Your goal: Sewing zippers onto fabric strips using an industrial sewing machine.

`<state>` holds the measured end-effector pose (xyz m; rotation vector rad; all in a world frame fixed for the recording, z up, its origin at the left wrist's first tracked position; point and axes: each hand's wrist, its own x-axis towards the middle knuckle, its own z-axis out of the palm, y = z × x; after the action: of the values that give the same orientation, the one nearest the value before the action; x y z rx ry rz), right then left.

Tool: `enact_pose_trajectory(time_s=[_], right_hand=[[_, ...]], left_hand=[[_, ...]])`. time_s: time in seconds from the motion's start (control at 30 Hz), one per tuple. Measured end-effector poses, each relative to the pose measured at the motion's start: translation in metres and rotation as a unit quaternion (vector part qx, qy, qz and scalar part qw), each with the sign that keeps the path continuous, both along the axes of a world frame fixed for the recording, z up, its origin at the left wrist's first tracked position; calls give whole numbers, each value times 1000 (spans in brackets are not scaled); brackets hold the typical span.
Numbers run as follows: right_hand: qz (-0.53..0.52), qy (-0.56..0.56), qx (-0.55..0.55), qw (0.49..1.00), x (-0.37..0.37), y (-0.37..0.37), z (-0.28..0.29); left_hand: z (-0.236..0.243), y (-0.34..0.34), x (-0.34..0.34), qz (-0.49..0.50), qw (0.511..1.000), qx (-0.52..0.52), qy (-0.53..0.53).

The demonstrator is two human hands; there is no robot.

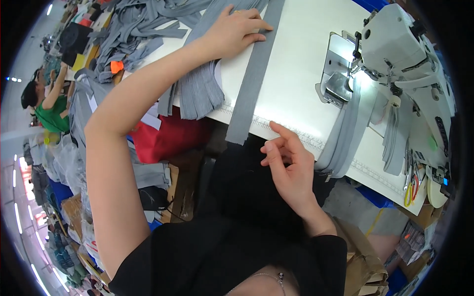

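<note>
A long grey fabric strip (252, 81) runs across the white sewing table, its near end hanging over the front edge. My left hand (236, 30) reaches to the far part of this strip, palm down with fingers spread, thumb and forefinger touching it. Under and beside that hand lies a stack of grey strips (200, 96), fanned out at its near end. My right hand (292, 167) hovers just off the table's front edge, right of the strip's end. Its fingers are loosely bent and apart, with nothing visible in them.
At the right stands a white sewing machine (395, 44) with its lamp lit. Grey strips (343, 133) hang over the edge below its needle area. Scissors (412, 190) lie farther right. A red cloth (168, 138) hangs left of me; a co-worker in green (52, 111) sits beyond.
</note>
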<state>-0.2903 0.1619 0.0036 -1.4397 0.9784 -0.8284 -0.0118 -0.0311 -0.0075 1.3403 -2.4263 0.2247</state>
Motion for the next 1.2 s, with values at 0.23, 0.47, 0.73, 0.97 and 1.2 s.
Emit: enact_pose_trajectory(time_s=[0.23,0.47,0.73,0.97,1.2], right_hand=[[-27,7,-44,999,1,-3,-5],[-9,175,-412,894,22,-41,-7],[11,228,-436,871,26,-43,-21],[-19,212,-447,869,24,-43,-23],[-24,220,-463,858,24,-42,-26]], left_hand=[[31,25,-38,118,981,154,0],[11,-4,-38,153,980,87,88],[27,-14,-37,213,942,175,194],[26,-4,-57,230,885,256,313],[17,31,-75,152,984,74,60]])
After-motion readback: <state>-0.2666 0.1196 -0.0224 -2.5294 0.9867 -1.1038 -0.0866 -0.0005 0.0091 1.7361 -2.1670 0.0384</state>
